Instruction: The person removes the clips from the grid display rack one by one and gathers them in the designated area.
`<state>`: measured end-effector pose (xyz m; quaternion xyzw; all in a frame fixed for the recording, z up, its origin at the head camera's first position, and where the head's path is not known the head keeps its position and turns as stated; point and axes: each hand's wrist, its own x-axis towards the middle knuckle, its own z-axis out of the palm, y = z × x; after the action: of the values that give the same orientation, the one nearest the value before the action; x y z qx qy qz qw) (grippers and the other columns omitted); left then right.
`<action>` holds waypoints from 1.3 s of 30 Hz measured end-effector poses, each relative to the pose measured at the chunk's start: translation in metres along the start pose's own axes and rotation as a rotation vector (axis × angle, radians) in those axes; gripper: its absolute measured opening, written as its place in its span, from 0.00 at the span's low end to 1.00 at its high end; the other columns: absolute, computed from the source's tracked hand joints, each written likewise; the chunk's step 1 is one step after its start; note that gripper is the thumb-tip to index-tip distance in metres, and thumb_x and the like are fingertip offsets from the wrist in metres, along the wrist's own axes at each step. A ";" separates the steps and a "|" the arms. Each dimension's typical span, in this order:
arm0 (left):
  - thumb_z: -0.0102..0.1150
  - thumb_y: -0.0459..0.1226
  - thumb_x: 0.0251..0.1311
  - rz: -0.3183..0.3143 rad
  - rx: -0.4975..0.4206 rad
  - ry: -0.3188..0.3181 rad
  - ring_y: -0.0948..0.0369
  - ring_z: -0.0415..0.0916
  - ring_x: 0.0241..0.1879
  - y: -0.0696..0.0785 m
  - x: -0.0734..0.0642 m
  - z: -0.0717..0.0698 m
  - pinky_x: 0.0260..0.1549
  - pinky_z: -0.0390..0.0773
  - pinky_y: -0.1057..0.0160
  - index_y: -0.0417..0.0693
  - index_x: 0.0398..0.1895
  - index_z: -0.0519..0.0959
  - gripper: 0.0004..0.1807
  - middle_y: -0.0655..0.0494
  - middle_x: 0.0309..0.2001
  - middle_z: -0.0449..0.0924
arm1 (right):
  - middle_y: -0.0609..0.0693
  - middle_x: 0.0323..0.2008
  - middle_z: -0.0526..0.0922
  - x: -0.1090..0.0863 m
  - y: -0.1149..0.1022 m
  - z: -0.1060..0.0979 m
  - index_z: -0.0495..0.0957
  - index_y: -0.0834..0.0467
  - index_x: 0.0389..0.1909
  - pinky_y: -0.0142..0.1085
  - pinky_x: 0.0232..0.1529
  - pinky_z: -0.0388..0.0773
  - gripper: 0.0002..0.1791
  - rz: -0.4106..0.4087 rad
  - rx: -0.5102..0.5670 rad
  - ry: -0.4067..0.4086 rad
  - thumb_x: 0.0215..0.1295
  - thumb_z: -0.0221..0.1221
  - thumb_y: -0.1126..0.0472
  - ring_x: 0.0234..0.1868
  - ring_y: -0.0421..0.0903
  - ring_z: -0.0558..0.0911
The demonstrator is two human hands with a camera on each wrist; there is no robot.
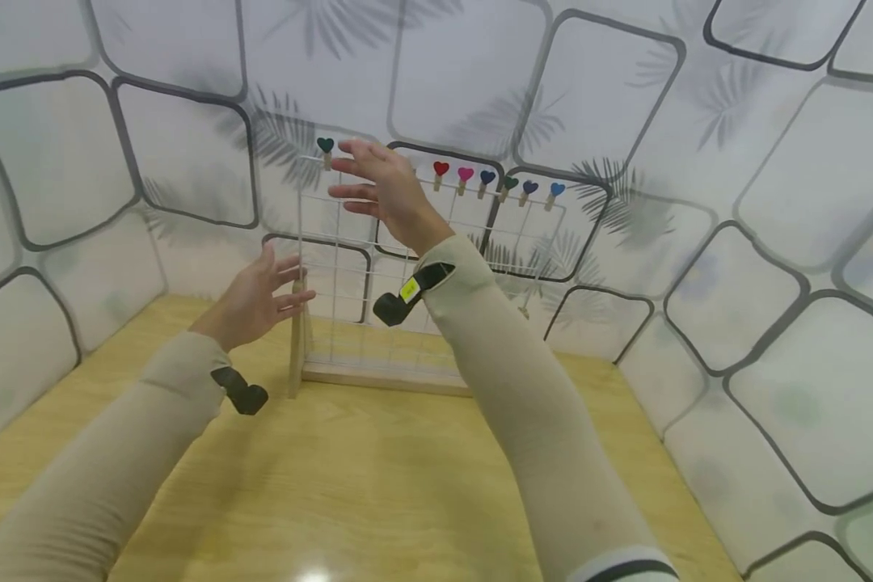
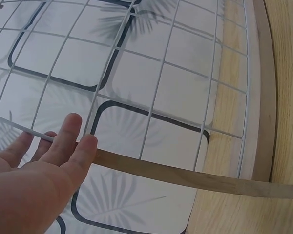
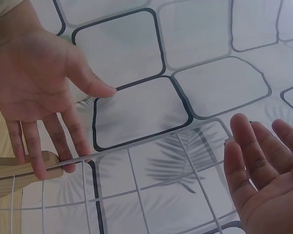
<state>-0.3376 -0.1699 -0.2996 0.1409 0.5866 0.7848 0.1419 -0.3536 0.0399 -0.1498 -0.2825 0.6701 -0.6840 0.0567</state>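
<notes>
A white wire grid rack (image 1: 378, 267) stands upright on a wooden base (image 1: 385, 378). My left hand (image 1: 250, 299) is at its left side, fingers extended by the wooden post (image 1: 297, 339); in the left wrist view its fingertips (image 2: 71, 124) overlap the grid's edge wire. Raised at the rack's upper left is my right hand (image 1: 393, 186), its fingers spread and nothing seen in its grasp. Just left of those fingers, a clothespin with a dark green heart (image 1: 325, 145) is clipped on the top wire. Part of the top wire is hidden behind the right hand.
Farther right along the top wire sit several heart clothespins, among them a red one (image 1: 440, 169), a pink one (image 1: 466, 175) and a light blue one (image 1: 557, 190). The rack stands on a wood-grain table (image 1: 378, 469). Patterned walls (image 1: 793, 339) enclose it behind and at both sides.
</notes>
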 end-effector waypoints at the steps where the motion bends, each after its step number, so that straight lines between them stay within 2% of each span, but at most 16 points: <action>1: 0.29 0.68 0.65 0.001 -0.003 -0.001 0.41 0.45 0.72 -0.001 0.000 0.000 0.71 0.43 0.49 0.45 0.77 0.33 0.50 0.46 0.77 0.30 | 0.56 0.58 0.77 0.001 -0.001 0.001 0.66 0.62 0.67 0.45 0.54 0.77 0.23 -0.003 -0.001 0.012 0.78 0.45 0.55 0.51 0.57 0.80; 6: 0.27 0.67 0.66 0.026 0.001 0.003 0.42 0.48 0.71 -0.007 -0.003 0.001 0.71 0.44 0.49 0.45 0.78 0.35 0.49 0.45 0.76 0.33 | 0.54 0.52 0.81 0.011 -0.009 0.008 0.71 0.61 0.61 0.44 0.48 0.80 0.20 -0.032 -0.035 0.073 0.76 0.49 0.54 0.48 0.55 0.82; 11: 0.25 0.66 0.67 0.054 0.028 0.025 0.43 0.50 0.69 -0.006 -0.008 0.001 0.71 0.42 0.47 0.44 0.77 0.33 0.48 0.44 0.76 0.31 | 0.49 0.51 0.81 0.028 -0.019 0.019 0.73 0.59 0.61 0.39 0.41 0.83 0.19 -0.039 -0.029 0.094 0.75 0.51 0.55 0.44 0.53 0.84; 15: 0.24 0.65 0.68 0.057 0.028 0.040 0.45 0.52 0.68 -0.004 -0.009 0.004 0.71 0.41 0.47 0.45 0.77 0.31 0.47 0.45 0.77 0.29 | 0.46 0.53 0.80 0.041 -0.026 0.022 0.73 0.56 0.61 0.38 0.39 0.83 0.20 0.027 -0.059 0.122 0.75 0.51 0.52 0.41 0.51 0.84; 21: 0.22 0.64 0.69 0.061 0.040 0.018 0.41 0.44 0.71 -0.004 -0.004 0.008 0.71 0.38 0.47 0.46 0.77 0.30 0.45 0.45 0.77 0.27 | 0.48 0.54 0.77 0.046 -0.032 0.019 0.70 0.54 0.64 0.37 0.39 0.83 0.24 0.180 -0.133 0.141 0.73 0.52 0.47 0.41 0.52 0.84; 26: 0.21 0.63 0.70 0.060 0.058 0.021 0.41 0.44 0.71 -0.008 -0.004 0.007 0.71 0.39 0.47 0.46 0.77 0.30 0.44 0.45 0.77 0.26 | 0.46 0.53 0.76 0.043 -0.028 0.018 0.71 0.54 0.63 0.37 0.40 0.83 0.23 0.203 -0.152 0.133 0.73 0.53 0.48 0.40 0.50 0.84; 29: 0.22 0.64 0.70 0.070 0.068 0.022 0.40 0.44 0.71 -0.009 -0.003 0.007 0.71 0.39 0.47 0.46 0.77 0.31 0.44 0.45 0.77 0.27 | 0.45 0.52 0.76 0.045 -0.023 0.018 0.72 0.54 0.63 0.35 0.37 0.83 0.21 0.191 -0.220 0.145 0.73 0.54 0.52 0.37 0.48 0.84; 33: 0.22 0.64 0.69 0.069 0.068 0.023 0.41 0.45 0.71 -0.011 -0.001 0.007 0.71 0.40 0.47 0.46 0.77 0.31 0.45 0.45 0.77 0.27 | 0.45 0.48 0.79 0.050 -0.018 0.020 0.72 0.52 0.63 0.33 0.34 0.83 0.21 0.196 -0.382 0.189 0.72 0.56 0.54 0.33 0.44 0.84; 39: 0.21 0.64 0.70 0.075 0.095 0.022 0.42 0.46 0.71 -0.013 0.002 0.005 0.71 0.42 0.47 0.47 0.77 0.31 0.44 0.46 0.77 0.28 | 0.46 0.41 0.81 0.052 -0.014 0.024 0.78 0.54 0.52 0.31 0.32 0.82 0.12 0.187 -0.547 0.262 0.70 0.58 0.56 0.30 0.41 0.83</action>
<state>-0.3370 -0.1607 -0.3105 0.1606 0.6191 0.7623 0.0992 -0.3813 -0.0040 -0.1222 -0.1340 0.8539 -0.5008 -0.0458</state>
